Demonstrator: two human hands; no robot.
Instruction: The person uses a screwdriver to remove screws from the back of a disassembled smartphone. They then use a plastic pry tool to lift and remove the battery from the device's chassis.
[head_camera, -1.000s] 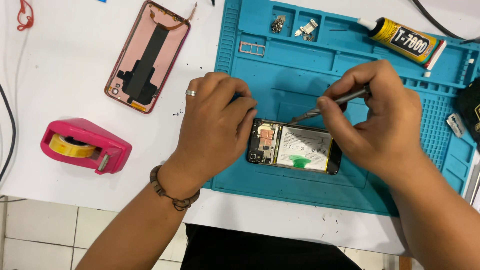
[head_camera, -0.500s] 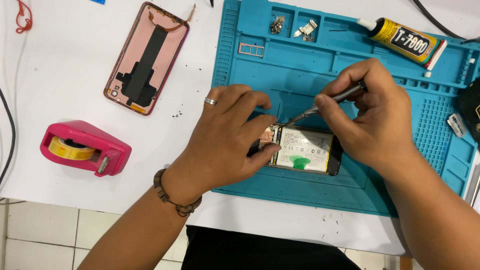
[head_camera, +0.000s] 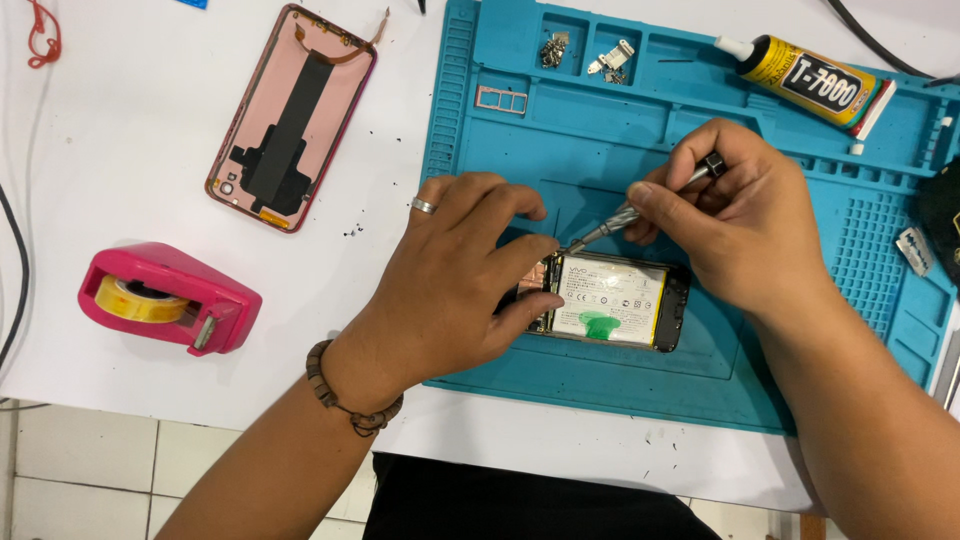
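An opened phone (head_camera: 620, 300) with its white battery showing lies on the blue work mat (head_camera: 600, 150). My left hand (head_camera: 450, 280), with a ring and a bead bracelet, grips the phone's left end and covers part of it. In my right hand (head_camera: 740, 220) is a small metal screwdriver (head_camera: 625, 215); its tip touches the phone's upper left corner, next to my left fingertips.
The phone's pink back cover (head_camera: 290, 115) lies on the white table, upper left. A pink tape dispenser (head_camera: 165, 295) sits at the left. A glue tube (head_camera: 810, 80) and small metal parts (head_camera: 585, 50) rest along the mat's top. The table's front edge is near my body.
My left hand has shifted slightly right over the phone's left end. My right hand has tilted the screwdriver and brought its tip down to the phone's upper left corner.
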